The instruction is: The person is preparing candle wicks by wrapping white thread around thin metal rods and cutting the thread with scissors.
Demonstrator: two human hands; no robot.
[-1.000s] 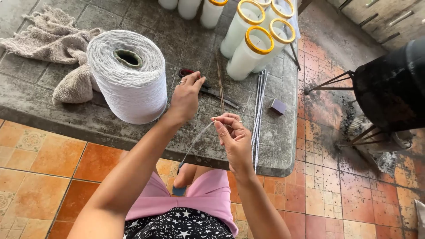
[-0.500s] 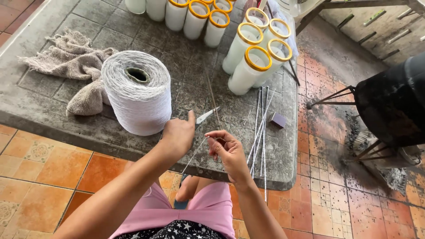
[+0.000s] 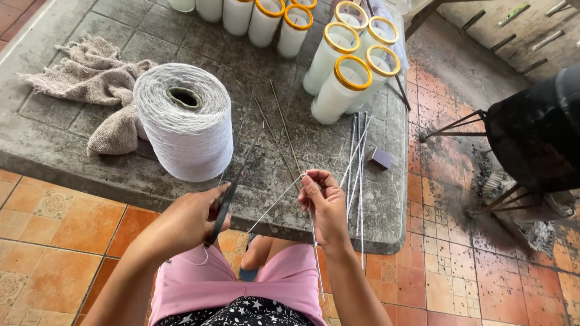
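My left hand (image 3: 187, 220) grips dark scissors (image 3: 232, 187) whose long blades point up and to the right over the table edge. My right hand (image 3: 323, 202) pinches a white string (image 3: 275, 205) that runs taut down and left toward my left hand. A thin white strand also hangs from my right hand past my pink shorts. A large spool of white thread (image 3: 184, 121) stands on the grey slab table (image 3: 72, 157), just beyond my left hand.
Several white cylinders with yellow rims (image 3: 338, 90) stand at the table's far side. Thin metal rods (image 3: 356, 157) and a small purple box (image 3: 380, 158) lie near the right edge, a beige cloth (image 3: 90, 84) at the left. A black pot on a stand (image 3: 538, 133) sits on the floor.
My left hand took the scissors from the table beside the spool and drew back toward me. Both hands now sit lower, at the table's near edge, with the string stretched between them.
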